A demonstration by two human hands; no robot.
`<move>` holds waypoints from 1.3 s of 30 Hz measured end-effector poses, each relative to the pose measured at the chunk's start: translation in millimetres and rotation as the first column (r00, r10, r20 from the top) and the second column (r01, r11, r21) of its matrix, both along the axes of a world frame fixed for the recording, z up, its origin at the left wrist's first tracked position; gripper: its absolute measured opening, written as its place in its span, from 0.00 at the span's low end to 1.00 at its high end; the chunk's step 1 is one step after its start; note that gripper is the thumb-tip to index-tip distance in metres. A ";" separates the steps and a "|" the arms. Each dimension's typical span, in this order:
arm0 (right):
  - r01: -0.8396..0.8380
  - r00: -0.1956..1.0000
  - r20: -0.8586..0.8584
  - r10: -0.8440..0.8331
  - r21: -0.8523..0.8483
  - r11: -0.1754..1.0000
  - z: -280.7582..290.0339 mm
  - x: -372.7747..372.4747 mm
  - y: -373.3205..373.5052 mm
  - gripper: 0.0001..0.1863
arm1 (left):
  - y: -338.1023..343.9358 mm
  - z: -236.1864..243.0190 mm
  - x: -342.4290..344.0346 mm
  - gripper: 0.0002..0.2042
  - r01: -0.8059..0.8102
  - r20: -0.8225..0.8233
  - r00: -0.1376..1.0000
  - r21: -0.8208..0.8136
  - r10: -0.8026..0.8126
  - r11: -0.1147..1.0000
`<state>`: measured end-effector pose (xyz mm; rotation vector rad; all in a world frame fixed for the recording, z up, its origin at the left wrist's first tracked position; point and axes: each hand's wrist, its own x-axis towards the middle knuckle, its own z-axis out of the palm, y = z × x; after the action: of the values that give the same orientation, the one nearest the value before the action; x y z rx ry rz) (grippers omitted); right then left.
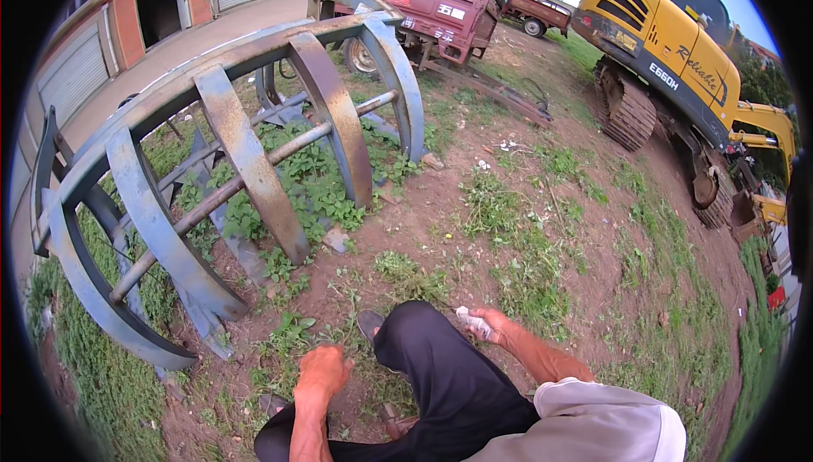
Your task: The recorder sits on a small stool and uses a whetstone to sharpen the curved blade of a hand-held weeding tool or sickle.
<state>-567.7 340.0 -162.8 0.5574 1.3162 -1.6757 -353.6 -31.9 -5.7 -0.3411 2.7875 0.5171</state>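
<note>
Just right of the loose black cloth trousers [445, 377], the right hand [493, 325] curls around a small, crumpled whitish bundle [472, 320], presumably held up to clear the weedy brown soil [436, 233], while the left hand [323, 373], loosely curled with any contents indeterminable, hangs near the arched, rust-streaked blue steel grapple [244, 149].

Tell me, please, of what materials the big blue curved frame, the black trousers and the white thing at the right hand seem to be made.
Blue curved frame: metal, probably steel; worn paint with brown rust.
Black trousers: matt fabric, judging by soft folds.
White thing at the right hand: perhaps cloth or paper; too small to tell.
</note>
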 end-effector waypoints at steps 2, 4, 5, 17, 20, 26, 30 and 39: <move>0.104 0.987 0.140 -0.079 -0.183 0.978 5.8 12.5 6.1 0.15 | 0.7 -2.1 -1.1 0.16 -0.006 0.022 1.000 -0.002 0.006 1.000; 0.308 0.946 0.217 -0.239 -0.391 0.867 10.6 22.0 9.6 0.16 | 2.0 -3.7 -4.5 0.16 0.021 0.053 0.998 0.000 -0.021 1.000; 0.331 0.940 0.258 -0.225 -0.513 0.792 12.4 24.2 9.5 0.16 | 2.3 -4.4 -5.3 0.16 0.021 0.050 0.999 -0.002 -0.021 1.000; -0.312 0.894 -0.438 0.098 -0.449 0.837 171.2 19.8 -118.2 0.20 | 5.1 9.6 -12.1 0.20 -0.057 -0.222 0.955 0.516 0.197 0.855; -0.468 0.764 -0.584 0.273 -0.211 0.858 186.0 19.5 -136.6 0.19 | 3.1 6.2 -17.5 0.25 -0.053 -0.198 0.891 0.848 0.409 0.527; -0.654 0.391 -0.744 0.542 0.190 0.732 211.0 53.2 -186.6 0.18 | -12.0 8.2 -19.4 0.40 -0.058 0.030 0.654 0.998 0.756 0.011; -0.607 0.115 -0.851 0.512 0.348 0.715 199.0 87.1 -232.3 0.19 | -37.4 -3.0 -15.0 0.41 0.166 0.100 0.561 0.959 0.822 -0.231; -0.537 -0.350 -0.763 0.543 0.639 0.551 180.1 115.1 -266.5 0.28 | -71.7 2.9 10.9 0.31 0.337 0.234 0.101 0.906 0.967 -0.254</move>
<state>-452.7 73.4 17.3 -1.5985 1.9794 -0.8920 -342.7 -103.7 -2.8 -1.3079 1.0821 3.6679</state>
